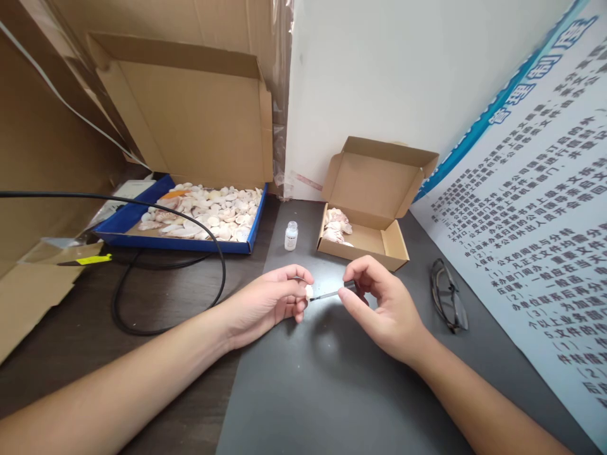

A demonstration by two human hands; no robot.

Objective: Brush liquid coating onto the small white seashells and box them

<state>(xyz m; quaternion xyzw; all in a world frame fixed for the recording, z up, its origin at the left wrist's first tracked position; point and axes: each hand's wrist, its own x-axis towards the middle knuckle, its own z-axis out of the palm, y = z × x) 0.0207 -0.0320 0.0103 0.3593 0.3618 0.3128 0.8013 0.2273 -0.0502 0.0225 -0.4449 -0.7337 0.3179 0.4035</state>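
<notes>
Between the thumb and fingers of my left hand (277, 296) is a small white shell (309, 292), partly covered by the fingertips. My right hand (382, 306) pinches the dark handle of a thin brush (327, 294). The brush's dark tip points left and meets the lower edge of the shell, or comes very near it. Beyond both hands stands a small glass bottle (291, 237) with a white label, upright and with no cap on it.
A blue-sided box (180, 243) full of shells stands at the back left. A smaller cardboard box (363, 253) holds several shells. Glasses (448, 297) lie right, a black cable (222, 272) loops left, near a yellow-handled cutter (92, 260). A printed poster (531, 208) leans right.
</notes>
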